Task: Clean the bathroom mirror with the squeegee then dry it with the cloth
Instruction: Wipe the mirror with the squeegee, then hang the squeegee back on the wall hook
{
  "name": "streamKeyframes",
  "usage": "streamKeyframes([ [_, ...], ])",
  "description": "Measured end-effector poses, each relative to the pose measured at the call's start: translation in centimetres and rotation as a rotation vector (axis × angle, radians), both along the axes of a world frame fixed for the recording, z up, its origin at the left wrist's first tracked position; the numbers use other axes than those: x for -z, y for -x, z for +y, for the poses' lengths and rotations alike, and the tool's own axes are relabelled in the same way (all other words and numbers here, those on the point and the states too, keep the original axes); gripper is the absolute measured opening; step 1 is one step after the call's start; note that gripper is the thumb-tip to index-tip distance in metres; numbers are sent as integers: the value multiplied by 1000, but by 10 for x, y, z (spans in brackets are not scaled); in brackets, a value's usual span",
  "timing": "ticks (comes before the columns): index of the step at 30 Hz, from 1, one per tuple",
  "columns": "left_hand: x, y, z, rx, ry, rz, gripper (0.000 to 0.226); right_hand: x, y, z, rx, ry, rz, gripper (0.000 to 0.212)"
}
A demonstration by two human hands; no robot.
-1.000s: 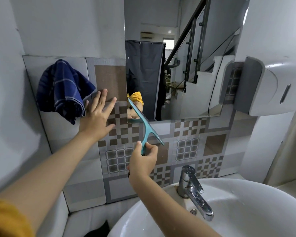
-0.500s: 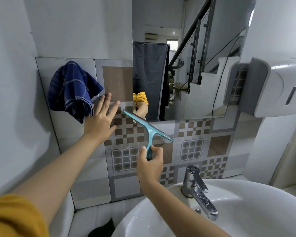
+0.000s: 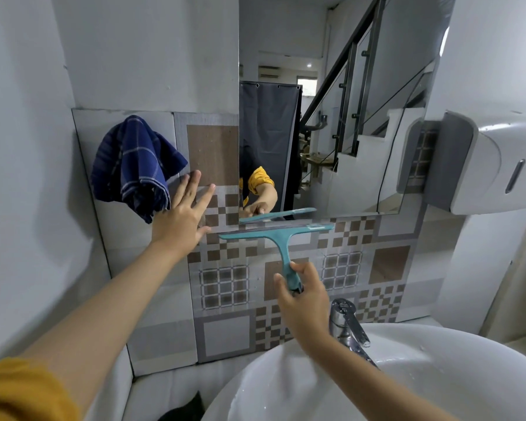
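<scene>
Head view: squeegee (image 3: 281, 235) handle in right grip (image 3: 304, 302), blade below mirror (image 3: 331, 117) edge.

Soft even daylight, wide-angle bowing at edges

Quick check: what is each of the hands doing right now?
Left hand: open, fingers spread, flat against the tiled wall beside the blue cloth, holding nothing.
Right hand: closed on the teal squeegee handle.

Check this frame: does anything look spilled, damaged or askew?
Nothing stands out. The blue cloth hangs bunched on the wall, the squeegee sits level just under the mirror, held by the right hand. No breakage shows.
</scene>
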State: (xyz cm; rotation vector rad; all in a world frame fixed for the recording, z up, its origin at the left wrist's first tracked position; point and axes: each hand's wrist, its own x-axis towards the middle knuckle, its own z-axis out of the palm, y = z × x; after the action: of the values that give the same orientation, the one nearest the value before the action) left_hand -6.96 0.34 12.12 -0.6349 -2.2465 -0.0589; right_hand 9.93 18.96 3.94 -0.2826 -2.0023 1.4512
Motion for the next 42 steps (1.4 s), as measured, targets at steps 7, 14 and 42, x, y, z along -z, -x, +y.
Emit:
streamKeyframes([
  [7,9,-65,38,380,-497,-27,52,-37,-42,47,-171,-362,-180,23],
  [14,30,-125,57,729,-429,-485,37,-84,-44,71,-400,-788,-260,29],
  [42,66,-120,7,474,-786,-530,28,-73,56,8,-501,-583,113,79],
])
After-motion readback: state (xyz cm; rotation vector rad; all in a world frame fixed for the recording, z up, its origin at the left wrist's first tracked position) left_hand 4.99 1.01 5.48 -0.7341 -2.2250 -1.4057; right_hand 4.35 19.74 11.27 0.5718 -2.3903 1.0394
